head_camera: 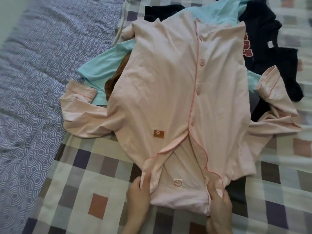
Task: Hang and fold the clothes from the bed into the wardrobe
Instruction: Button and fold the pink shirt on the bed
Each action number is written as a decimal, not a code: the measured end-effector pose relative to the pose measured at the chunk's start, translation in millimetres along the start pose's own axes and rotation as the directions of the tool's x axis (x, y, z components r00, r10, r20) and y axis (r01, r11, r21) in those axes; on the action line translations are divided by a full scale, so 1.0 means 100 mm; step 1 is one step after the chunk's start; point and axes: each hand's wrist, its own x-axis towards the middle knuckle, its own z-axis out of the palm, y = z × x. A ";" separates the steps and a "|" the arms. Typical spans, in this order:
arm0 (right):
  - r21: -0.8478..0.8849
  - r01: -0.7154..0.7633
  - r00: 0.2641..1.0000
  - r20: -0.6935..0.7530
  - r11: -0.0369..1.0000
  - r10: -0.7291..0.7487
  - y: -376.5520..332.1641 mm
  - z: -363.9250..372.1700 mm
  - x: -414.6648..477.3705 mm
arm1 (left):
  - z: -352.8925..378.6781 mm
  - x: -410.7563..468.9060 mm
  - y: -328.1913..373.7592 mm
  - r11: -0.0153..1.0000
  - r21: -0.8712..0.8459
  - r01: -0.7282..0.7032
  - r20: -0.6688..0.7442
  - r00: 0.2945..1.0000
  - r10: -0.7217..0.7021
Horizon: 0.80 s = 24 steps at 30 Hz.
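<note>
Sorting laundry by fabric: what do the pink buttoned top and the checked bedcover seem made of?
The pink top: soft matte knit, probably cotton jersey, since it drapes in fine limp creases. The checked bedcover: matte, flat cloth, perhaps cotton; its weave is too blurred to confirm.

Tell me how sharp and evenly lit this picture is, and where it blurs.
Head view: soft, even daylight, with no glare or hard shadows; the shirt is fairly sharp at centre; the sheet smears into blur toward the right edge; the quilt keeps a legible pattern on the left; the left hand and right hand at the bottom look slightly soft.
</note>
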 end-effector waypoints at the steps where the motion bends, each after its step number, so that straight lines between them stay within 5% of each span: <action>1: -0.073 -0.011 0.999 -0.037 0.997 0.008 0.03 -0.03 0.01 | -0.05 0.05 -0.08 0.995 0.102 -0.001 0.078 0.997 -0.007; 3: -0.162 0.007 0.996 -0.085 0.987 -0.021 0.01 -0.05 0.00 | -0.17 0.18 -0.11 0.989 0.117 0.086 0.249 0.962 -0.113; 5: -0.205 0.138 0.965 -0.191 0.969 -0.178 -0.05 -0.02 0.01 | -0.38 0.36 0.07 0.930 -0.068 0.362 0.359 0.878 -0.316; 8: -0.303 0.434 0.818 -0.263 0.849 -0.512 -0.20 0.17 -0.09 | -0.74 0.73 0.30 0.818 -0.418 0.395 0.235 0.917 -0.323; 12: -0.277 0.570 0.821 0.159 0.773 -0.548 -0.38 0.65 -0.31 | -1.20 1.34 0.55 0.562 -0.738 0.373 0.254 0.926 -0.280; 15: -0.297 0.705 0.689 0.503 0.644 -0.522 -0.49 1.02 -0.50 | -1.42 1.68 0.69 0.311 -0.863 0.397 0.307 0.903 -0.300; 18: -0.218 0.825 0.505 0.700 0.522 -0.506 -0.55 1.37 -0.71 | -1.73 1.77 0.83 0.334 -0.904 0.267 0.210 0.958 -0.196; 20: -0.166 0.933 0.315 0.806 0.321 -0.500 -0.57 1.61 -0.78 | -1.99 1.80 0.92 0.399 -0.904 0.151 0.129 0.988 -0.082; 22: -0.203 0.977 0.150 0.865 -0.059 -0.479 -0.54 1.84 -0.68 | -2.27 1.76 1.02 0.313 -0.945 0.091 0.086 0.996 -0.031; 24: -0.272 0.898 0.135 0.918 -0.345 -0.373 -0.49 2.03 -0.50 | -2.55 1.78 1.07 0.277 -0.961 -0.003 -0.028 0.996 -0.084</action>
